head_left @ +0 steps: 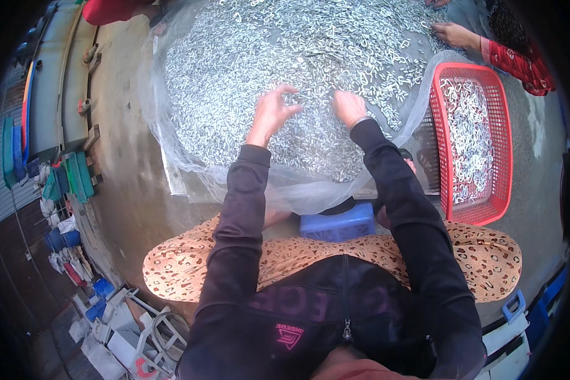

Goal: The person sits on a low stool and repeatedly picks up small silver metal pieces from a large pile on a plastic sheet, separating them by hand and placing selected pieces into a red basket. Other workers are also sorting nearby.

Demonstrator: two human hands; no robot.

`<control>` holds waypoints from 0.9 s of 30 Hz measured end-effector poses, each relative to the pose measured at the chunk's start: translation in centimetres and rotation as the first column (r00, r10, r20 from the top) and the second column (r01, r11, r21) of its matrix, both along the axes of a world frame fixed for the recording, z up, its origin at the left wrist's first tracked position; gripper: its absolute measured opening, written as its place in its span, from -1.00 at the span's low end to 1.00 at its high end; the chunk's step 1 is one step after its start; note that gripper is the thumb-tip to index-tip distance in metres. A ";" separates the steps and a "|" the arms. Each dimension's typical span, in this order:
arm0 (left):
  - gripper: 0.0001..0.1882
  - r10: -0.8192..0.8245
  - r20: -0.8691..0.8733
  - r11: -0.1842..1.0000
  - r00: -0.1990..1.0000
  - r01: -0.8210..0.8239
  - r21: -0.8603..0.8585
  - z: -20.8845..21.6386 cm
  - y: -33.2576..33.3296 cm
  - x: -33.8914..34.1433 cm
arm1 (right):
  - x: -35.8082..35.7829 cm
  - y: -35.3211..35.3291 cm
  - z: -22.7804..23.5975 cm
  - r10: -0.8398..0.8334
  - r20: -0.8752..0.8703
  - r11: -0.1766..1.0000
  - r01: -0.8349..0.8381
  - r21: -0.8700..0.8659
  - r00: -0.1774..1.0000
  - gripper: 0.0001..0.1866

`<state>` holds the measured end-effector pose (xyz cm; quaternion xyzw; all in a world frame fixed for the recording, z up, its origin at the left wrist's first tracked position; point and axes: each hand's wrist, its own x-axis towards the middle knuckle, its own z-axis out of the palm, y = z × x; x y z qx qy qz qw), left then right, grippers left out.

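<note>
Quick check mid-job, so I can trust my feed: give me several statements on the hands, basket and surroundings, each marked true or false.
1. A red basket stands to the right of the silvery heap. True.
2. The basket is empty. False: it holds pale, mostly curled pieces.
3. The left hand has its thumb and forefinger apart. True.
4. Sheer netting runs along the heap's near edge. True.
5. Both of the person's own sleeves are red. False: they are dark; a red patterned sleeve belongs to another person at upper right.
6. The left hand is nearer the basket than the right hand. False: the right hand is nearer.
</note>
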<state>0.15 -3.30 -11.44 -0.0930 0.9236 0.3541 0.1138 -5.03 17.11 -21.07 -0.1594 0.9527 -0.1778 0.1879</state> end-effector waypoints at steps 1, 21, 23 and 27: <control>-0.59 -0.118 -0.057 0.992 0.991 0.120 0.028 -0.7 0.5 0.5 | 0.6 0.4 -0.2 -0.038 -0.010 0.999 0.037 -0.034 0.999 -0.84; -0.83 0.048 0.226 0.081 0.973 -0.229 0.970 3.9 2.8 -0.8 | -0.2 9.3 5.7 -0.308 0.685 0.324 0.749 -0.578 0.661 -0.68; -0.88 0.064 0.131 -0.154 0.989 -0.120 0.981 3.1 3.7 -0.9 | 0.1 9.6 5.6 0.030 0.782 -0.060 0.782 -0.620 0.622 -0.72; -0.89 0.167 0.182 -0.137 0.969 -0.160 0.978 0.5 5.2 -1.7 | 0.0 11.4 6.0 0.317 0.766 -0.438 0.803 -0.405 0.560 -0.80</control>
